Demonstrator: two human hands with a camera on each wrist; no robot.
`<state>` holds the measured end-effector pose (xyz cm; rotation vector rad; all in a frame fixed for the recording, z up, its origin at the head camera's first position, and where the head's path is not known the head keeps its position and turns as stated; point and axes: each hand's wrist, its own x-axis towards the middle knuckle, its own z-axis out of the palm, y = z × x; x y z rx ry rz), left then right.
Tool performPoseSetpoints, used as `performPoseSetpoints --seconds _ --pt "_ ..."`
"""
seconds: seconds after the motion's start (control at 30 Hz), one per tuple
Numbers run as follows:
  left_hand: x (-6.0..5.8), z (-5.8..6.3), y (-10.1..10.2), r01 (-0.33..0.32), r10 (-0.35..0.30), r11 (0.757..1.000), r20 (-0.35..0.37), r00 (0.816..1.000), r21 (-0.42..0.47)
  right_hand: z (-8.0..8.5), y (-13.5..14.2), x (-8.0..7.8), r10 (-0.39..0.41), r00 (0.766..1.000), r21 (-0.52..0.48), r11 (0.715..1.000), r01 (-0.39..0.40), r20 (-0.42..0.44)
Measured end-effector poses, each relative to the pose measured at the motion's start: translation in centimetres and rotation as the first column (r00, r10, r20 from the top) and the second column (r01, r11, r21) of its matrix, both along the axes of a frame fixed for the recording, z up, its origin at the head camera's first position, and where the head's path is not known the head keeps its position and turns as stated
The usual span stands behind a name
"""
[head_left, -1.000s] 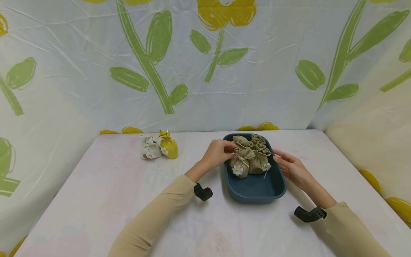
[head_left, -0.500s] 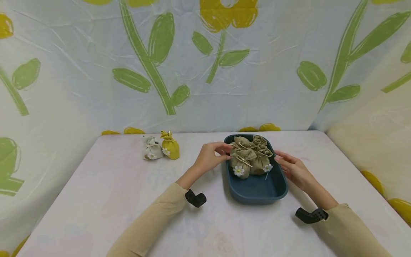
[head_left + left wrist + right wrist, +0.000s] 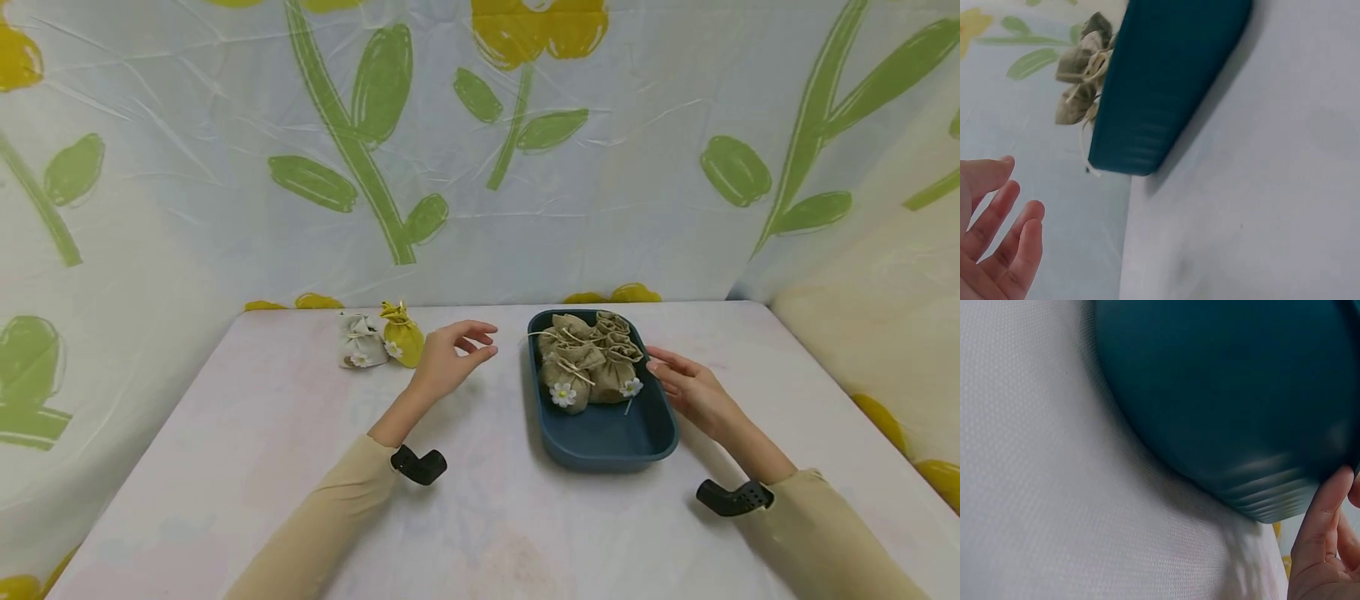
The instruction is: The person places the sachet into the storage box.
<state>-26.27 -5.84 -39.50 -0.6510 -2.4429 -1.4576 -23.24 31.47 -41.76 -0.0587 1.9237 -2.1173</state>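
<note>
In the head view, a blue rectangular tub (image 3: 596,433) holds several brown drawstring pouches (image 3: 566,375) bunched in its far half. Two of them show a white flower in front. My left hand (image 3: 448,358) hovers to the left of the tub, fingers relaxed and holding nothing. It overlaps the edge of a yellow drawstring pouch (image 3: 406,338), which stands beside a pale grey pouch (image 3: 361,342). My right hand (image 3: 701,396) is at the tub's right side, its fairly straight fingers at the rim. In the right wrist view, the thumb (image 3: 1332,494) lies against the tub wall.
A white cloth (image 3: 480,500) covers the table. Behind it hangs a flower-printed curtain (image 3: 615,208). Each wrist wears a black camera mount (image 3: 420,467). A thin cord (image 3: 1083,147) hangs over the tub's side in the left wrist view.
My left hand has let go of a brown pouch in the tub and moved left, towards the yellow pouch. The right hand has stayed at the tub's side.
</note>
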Motion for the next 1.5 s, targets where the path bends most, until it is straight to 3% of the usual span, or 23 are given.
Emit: performPoseSetpoints --seconds 0.23,0.63,0.73,0.97,1.3,1.5 --pt "0.1 0.7 -2.2 -0.051 0.051 0.992 0.004 0.999 0.114 -0.1 0.5 0.1 -0.002 1.0 0.015 1.0 0.001 0.018" --pt "0.6 2.1 -6.2 -0.172 0.176 0.967 -0.003 0.984 0.188 -0.3 0.7 0.2 0.02 1.0 -0.032 0.999 -0.02 -0.011" --pt "1.1 2.2 -7.1 -0.23 0.231 0.952 0.017 0.973 0.204 -0.2 0.7 0.1 0.025 1.0 -0.036 0.999 -0.025 -0.016" --pt "3.7 3.6 -8.2 -0.349 0.349 0.915 0.039 0.936 0.203 -0.1 0.7 0.2 0.029 1.0 -0.032 0.999 -0.029 -0.013" --pt "3.0 2.7 -11.5 -0.418 0.455 0.86 -0.067 0.888 0.293 0.2 0.4 0.2 0.023 1.0 -0.039 0.999 -0.023 -0.004" --pt "0.8 0.8 -14.8 -0.428 0.455 0.856 -0.027 0.89 0.29 0.2 0.1 0.1 0.019 1.0 -0.043 0.999 -0.018 0.02"
